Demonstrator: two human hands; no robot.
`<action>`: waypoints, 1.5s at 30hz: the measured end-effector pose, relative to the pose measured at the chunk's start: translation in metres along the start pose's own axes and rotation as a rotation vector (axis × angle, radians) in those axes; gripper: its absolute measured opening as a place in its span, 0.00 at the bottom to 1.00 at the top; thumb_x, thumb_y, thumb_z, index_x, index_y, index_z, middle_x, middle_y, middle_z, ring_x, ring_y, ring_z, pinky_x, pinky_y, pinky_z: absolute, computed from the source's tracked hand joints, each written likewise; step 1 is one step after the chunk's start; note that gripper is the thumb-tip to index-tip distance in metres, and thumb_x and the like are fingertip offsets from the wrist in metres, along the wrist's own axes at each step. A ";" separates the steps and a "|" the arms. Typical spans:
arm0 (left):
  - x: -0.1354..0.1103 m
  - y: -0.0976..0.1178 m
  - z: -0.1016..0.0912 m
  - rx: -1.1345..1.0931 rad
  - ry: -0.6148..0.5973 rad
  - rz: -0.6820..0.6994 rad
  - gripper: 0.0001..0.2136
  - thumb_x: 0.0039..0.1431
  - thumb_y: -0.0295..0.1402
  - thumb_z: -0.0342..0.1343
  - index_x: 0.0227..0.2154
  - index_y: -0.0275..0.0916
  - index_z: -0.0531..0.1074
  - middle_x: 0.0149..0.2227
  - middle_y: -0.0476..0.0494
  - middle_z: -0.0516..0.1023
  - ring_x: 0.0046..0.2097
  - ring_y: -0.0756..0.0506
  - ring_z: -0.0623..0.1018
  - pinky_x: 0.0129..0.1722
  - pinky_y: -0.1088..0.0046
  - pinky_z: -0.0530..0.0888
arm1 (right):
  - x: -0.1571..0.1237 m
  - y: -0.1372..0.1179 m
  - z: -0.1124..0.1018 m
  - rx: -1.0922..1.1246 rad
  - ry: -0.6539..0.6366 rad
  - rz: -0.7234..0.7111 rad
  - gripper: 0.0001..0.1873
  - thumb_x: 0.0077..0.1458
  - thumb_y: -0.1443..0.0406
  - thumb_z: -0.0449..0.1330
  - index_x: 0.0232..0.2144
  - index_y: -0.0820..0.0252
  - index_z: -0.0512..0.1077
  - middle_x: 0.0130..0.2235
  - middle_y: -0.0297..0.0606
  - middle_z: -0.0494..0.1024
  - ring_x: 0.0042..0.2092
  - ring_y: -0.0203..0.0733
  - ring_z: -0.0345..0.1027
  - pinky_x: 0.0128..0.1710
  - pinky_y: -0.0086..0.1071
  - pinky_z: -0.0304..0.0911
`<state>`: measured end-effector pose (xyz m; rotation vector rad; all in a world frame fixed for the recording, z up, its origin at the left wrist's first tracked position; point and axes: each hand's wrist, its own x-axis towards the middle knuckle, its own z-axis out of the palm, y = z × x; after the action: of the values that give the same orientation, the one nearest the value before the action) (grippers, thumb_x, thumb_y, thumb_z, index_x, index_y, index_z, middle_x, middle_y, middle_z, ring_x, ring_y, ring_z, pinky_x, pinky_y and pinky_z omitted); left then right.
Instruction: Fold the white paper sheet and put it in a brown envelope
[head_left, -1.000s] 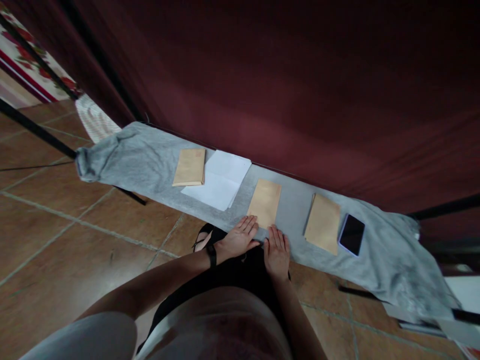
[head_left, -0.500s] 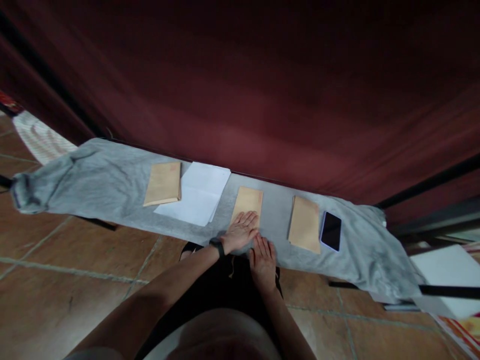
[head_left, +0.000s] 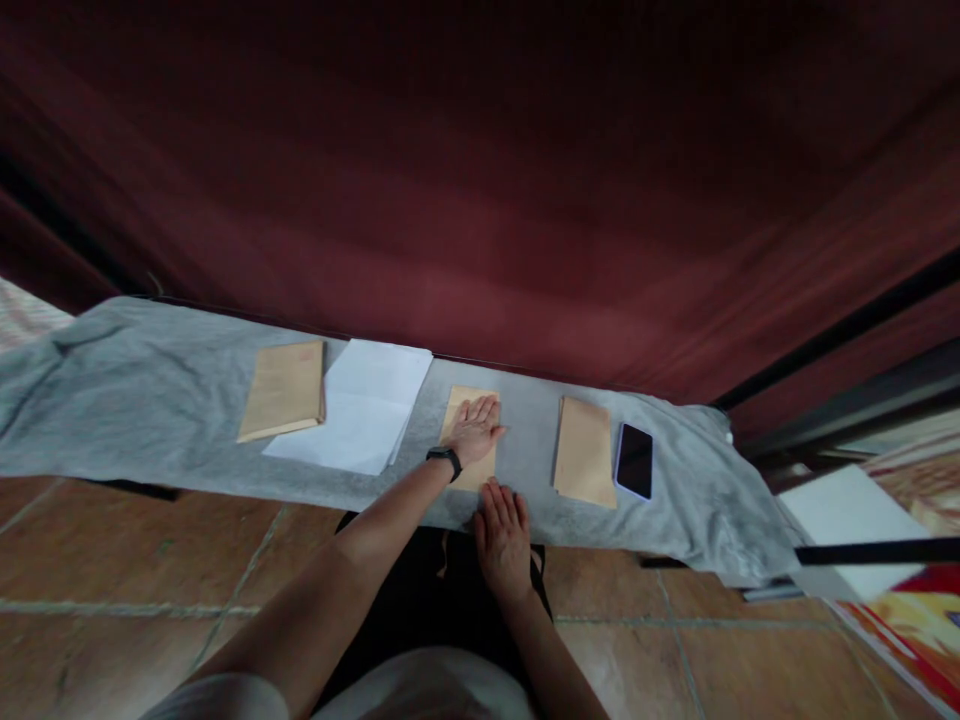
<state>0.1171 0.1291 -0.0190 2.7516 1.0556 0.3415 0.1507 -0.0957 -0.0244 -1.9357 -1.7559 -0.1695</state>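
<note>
- Under the left hand [head_left: 475,430], an envelope [head_left: 480,472] lies flat, its far end showing beyond the fingertips and its near end showing below the palm.
- Its long axis runs away from the person's body, roughly in line with the fingers of the left hand, whose thumb sticks out past the right edge.
- The left hand is the nearer of the two: palm down, fingers extended and close together, pressing on top and clamped on nothing.
- The right hand [head_left: 504,535] lies below, at the near right corner, fingers straight and pointing away; its fingertips seem to touch that corner, though whether they bear on it cannot be told. It grips nothing.
- Left of the left hand, well apart from it, are white papers [head_left: 367,400], with a stack of envelopes [head_left: 283,390] overlapping their left side.
- Right of both hands lies another stack of envelopes [head_left: 585,450], with a phone [head_left: 635,460] just beside it, farther from the hands.
- Beneath everything spreads a grey cloth [head_left: 529,430]; beyond the hands hangs a dark red curtain [head_left: 487,250].
</note>
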 end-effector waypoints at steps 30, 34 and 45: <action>-0.166 0.007 -0.047 0.050 -0.041 0.324 0.26 0.71 0.45 0.47 0.69 0.45 0.55 0.72 0.43 0.55 0.72 0.42 0.53 0.71 0.56 0.47 | -0.005 0.008 0.004 0.030 -0.033 -0.023 0.25 0.70 0.65 0.46 0.66 0.62 0.62 0.65 0.47 0.68 0.67 0.48 0.58 0.67 0.48 0.45; -0.170 0.008 -0.042 0.074 -0.033 0.311 0.28 0.70 0.46 0.48 0.69 0.44 0.54 0.72 0.41 0.54 0.73 0.41 0.52 0.71 0.55 0.46 | -0.002 0.012 0.005 0.065 -0.061 -0.011 0.25 0.71 0.64 0.42 0.65 0.62 0.63 0.64 0.47 0.69 0.66 0.46 0.58 0.67 0.47 0.46; -0.173 0.007 -0.037 0.097 -0.028 0.345 0.31 0.69 0.46 0.49 0.70 0.38 0.52 0.72 0.38 0.53 0.73 0.39 0.50 0.71 0.53 0.43 | -0.001 0.015 0.005 0.041 -0.118 -0.043 0.26 0.72 0.62 0.42 0.66 0.63 0.62 0.65 0.47 0.67 0.67 0.47 0.56 0.68 0.48 0.44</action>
<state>-0.0136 0.0101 -0.0074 3.0140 0.6014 0.3019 0.1636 -0.0948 -0.0331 -1.9144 -1.8635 -0.0348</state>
